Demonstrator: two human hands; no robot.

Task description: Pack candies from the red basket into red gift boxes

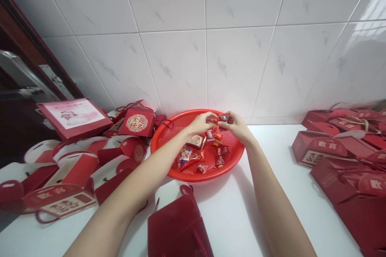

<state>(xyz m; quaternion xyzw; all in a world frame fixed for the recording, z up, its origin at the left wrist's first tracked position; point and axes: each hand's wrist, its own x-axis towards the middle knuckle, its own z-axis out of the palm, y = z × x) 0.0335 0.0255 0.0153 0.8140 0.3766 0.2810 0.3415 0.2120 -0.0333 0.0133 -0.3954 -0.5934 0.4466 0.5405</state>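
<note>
A dark-wrapped candy (224,118) sits near the far rim of the red plastic basket (161,140), pinched between the thumb and fingers of the right hand (237,127). The left hand (201,123) curves over the basket just beside it, fingers bent; whether it grips anything cannot be told. Below them lie a printed red candy packet (185,157), a small picture-fronted packet (196,141) and scattered red-wrapped candies (220,160). The candy could slip if the pinch loosens, and with the rim so near it might drop outside. In front, on the white desk (223,209), stands a dark red gift box (177,225), near the left forearm; a careless elbow could knock it. More gift boxes crowd the left (60,200) and right (319,148), before a tiled wall (171,68).
</note>
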